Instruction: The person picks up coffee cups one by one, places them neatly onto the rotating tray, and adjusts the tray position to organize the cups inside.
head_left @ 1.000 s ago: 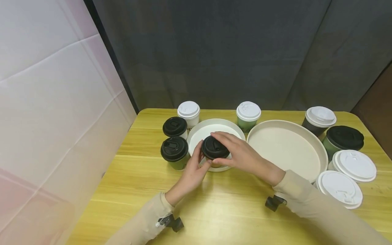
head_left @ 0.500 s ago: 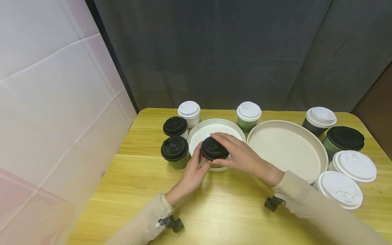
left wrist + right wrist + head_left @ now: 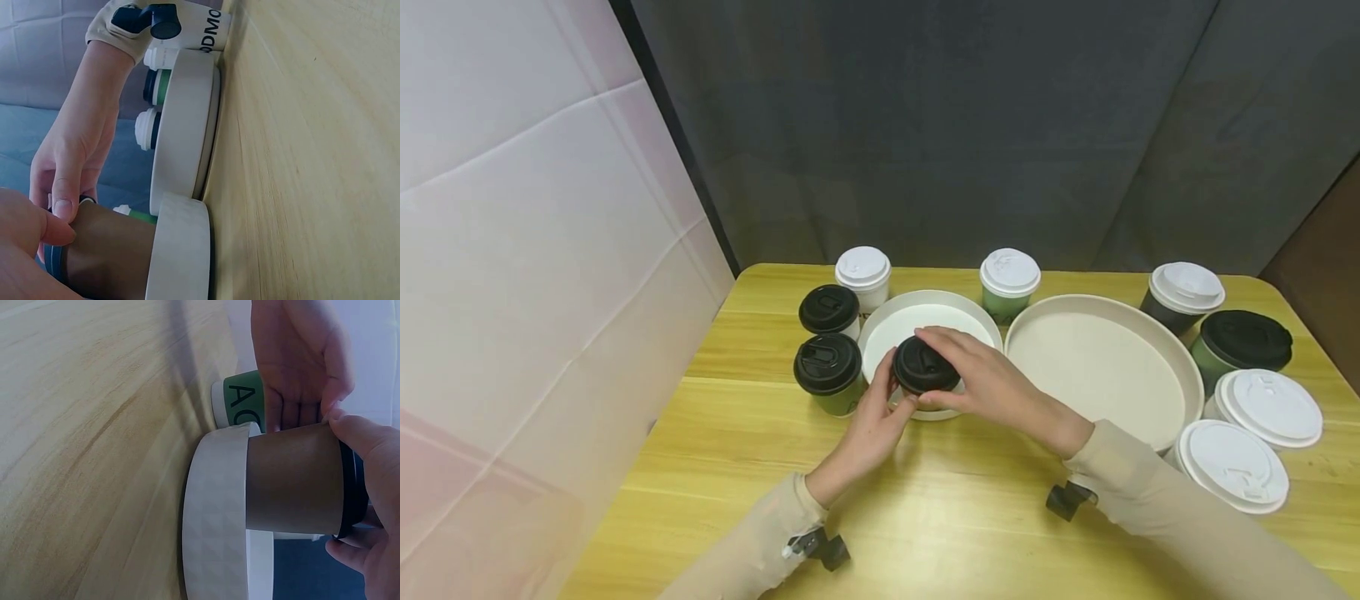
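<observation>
A brown paper coffee cup (image 3: 294, 481) stands upright inside a small round white tray (image 3: 880, 321). Its black lid (image 3: 925, 367) faces up. My left hand (image 3: 871, 425) holds the cup from the left near the lid's edge, thumb toward me. From the right, my right hand (image 3: 996, 379) grips the lid, with fingers over its far side and thumb at the near rim. Both thumbs come close together at the front, just below the lid in the left wrist view. The cup's lower part is mostly hidden in the head view.
Left of the tray stand a green cup (image 3: 827, 375), another black-lidded cup (image 3: 829, 310) and a white cup (image 3: 863, 275). A white-lidded green cup (image 3: 1009, 283) is behind. A larger cream tray (image 3: 1101, 367) adjoins on the right, with several lidded cups (image 3: 1242, 337) beyond it.
</observation>
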`<state>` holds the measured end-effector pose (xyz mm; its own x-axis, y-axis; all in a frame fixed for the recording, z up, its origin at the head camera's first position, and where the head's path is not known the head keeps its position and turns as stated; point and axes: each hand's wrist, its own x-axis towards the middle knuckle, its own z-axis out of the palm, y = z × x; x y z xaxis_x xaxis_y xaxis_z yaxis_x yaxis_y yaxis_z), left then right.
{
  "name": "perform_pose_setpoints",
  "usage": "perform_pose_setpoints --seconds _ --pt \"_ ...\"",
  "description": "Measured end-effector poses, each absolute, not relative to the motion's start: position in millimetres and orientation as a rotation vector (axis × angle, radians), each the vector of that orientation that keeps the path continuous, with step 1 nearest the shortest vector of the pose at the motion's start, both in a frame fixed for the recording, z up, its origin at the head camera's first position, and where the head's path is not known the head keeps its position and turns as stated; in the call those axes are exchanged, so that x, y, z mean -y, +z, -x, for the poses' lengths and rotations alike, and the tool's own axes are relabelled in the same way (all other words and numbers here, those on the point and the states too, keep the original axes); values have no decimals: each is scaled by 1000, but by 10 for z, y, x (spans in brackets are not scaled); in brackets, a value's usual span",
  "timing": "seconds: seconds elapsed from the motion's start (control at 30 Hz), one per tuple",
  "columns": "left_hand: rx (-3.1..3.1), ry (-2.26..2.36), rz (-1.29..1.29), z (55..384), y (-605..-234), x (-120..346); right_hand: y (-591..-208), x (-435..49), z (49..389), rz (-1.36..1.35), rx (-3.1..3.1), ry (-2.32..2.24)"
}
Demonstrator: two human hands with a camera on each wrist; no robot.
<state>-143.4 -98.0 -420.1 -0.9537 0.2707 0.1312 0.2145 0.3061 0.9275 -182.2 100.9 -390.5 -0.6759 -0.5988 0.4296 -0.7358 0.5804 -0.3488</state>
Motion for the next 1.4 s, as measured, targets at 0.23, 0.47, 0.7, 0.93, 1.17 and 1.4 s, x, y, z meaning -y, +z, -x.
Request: perform_pose_setpoints --seconds 0.23,0.47,0.7,0.93,1.17,1.4 --pt "-2494 1765 -446 1417 -4183 978 -3918 -999 1816 -1099 2528 698" --pt "-2476 1766 -375 1401 -4176 975 -3919 -989 1802 -1080 2539 671" --pt "-2584 1646 -329 1306 -4122 987 -3915 -989 1786 -1087 2537 662" --pt "-2600 1597 -391 1166 -4067 1033 -3782 -1085 1721 -985 2610 726" --pt "-2637 1454 -369 996 -4058 1097 -3722 -1321 1663 -810 2658 782" --pt "-2806 1127 -509 828 -4110 1131 -3813 -1558 1605 -699 2753 737"
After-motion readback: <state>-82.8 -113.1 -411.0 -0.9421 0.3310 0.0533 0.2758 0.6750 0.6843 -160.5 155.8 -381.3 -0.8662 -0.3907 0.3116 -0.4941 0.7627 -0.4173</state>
